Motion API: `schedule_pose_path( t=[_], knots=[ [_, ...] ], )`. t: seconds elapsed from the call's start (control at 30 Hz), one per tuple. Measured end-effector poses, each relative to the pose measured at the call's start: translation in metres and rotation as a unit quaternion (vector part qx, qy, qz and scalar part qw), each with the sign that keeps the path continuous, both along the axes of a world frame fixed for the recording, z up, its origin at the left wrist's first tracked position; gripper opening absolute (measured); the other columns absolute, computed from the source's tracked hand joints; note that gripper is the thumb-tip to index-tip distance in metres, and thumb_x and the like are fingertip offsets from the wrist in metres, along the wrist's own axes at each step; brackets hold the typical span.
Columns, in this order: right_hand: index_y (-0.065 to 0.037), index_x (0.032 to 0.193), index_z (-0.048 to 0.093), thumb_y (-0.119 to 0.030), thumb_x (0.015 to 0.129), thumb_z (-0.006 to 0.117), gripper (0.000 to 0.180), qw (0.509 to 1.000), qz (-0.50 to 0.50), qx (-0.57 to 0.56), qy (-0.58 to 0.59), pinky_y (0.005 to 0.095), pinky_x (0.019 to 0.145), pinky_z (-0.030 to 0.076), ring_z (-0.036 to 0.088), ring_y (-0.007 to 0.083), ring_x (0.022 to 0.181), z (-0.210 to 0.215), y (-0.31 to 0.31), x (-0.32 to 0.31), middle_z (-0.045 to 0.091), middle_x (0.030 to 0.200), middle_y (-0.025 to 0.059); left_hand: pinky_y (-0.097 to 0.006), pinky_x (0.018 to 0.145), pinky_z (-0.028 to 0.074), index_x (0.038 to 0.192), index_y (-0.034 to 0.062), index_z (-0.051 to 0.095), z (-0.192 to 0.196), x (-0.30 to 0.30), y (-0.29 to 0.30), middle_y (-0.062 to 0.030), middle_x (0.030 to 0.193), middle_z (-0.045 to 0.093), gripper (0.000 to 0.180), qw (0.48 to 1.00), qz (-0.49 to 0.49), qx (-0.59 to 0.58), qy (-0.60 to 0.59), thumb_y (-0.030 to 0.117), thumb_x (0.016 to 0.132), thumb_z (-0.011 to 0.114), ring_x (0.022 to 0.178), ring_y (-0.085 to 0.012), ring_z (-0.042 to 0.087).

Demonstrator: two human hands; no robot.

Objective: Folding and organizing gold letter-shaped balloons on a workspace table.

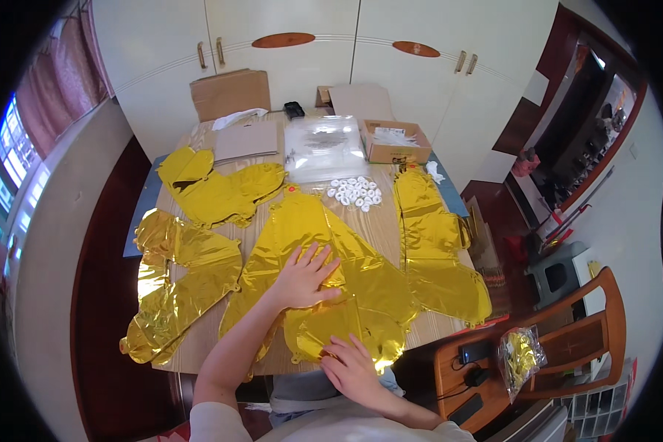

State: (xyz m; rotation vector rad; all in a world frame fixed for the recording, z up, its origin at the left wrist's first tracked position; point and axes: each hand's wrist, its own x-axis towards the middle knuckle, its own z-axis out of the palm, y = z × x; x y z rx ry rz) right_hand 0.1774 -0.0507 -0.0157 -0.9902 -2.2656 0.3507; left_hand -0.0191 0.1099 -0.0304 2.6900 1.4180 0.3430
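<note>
Head view: the left hand (307, 281) is lying open-palmed on the deflated gold foil balloon (365, 283), at the near middle of the wooden table (379, 234), best smoothed gently outward, while the right hand (352, 370) is curving over its near edge, grip unclear.

On the table (379, 228): four gold foil balloons (309, 228), one open carton (398, 154). At the table: two hands (302, 283). Beyond the table: four cupboard handles (219, 52).
</note>
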Motion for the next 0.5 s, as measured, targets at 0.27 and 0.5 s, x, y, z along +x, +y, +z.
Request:
schedule_pose_path(
  t=[0.27,0.5],
  knots=[
    [-0.011,0.094,0.063,-0.014,0.081,0.068,0.014,0.998,0.052,-0.03,-0.025,0.0526,0.108,0.033,0.056,0.026,0.119,-0.004,0.001,-0.002,0.06,0.111,0.007,-0.056,0.115,0.014,0.146,0.0117,0.038,0.006,0.001,-0.003,-0.0201,0.152,0.032,0.111,1.0,-0.011,0.001,0.013,0.088,0.066,0.05,0.142,-0.0401,0.024],
    [-0.011,0.1,0.064,-0.015,0.082,0.068,0.019,0.992,0.101,-0.076,-0.011,0.0557,0.108,0.031,0.053,0.0266,0.121,0.006,0.0,0.004,0.059,0.117,0.0082,-0.057,0.114,0.015,0.147,0.0119,0.036,0.009,0.0,-0.004,-0.0208,0.152,0.03,0.117,1.0,-0.016,0.001,0.026,0.089,0.061,0.054,0.142,-0.041,0.024]
  ],
)
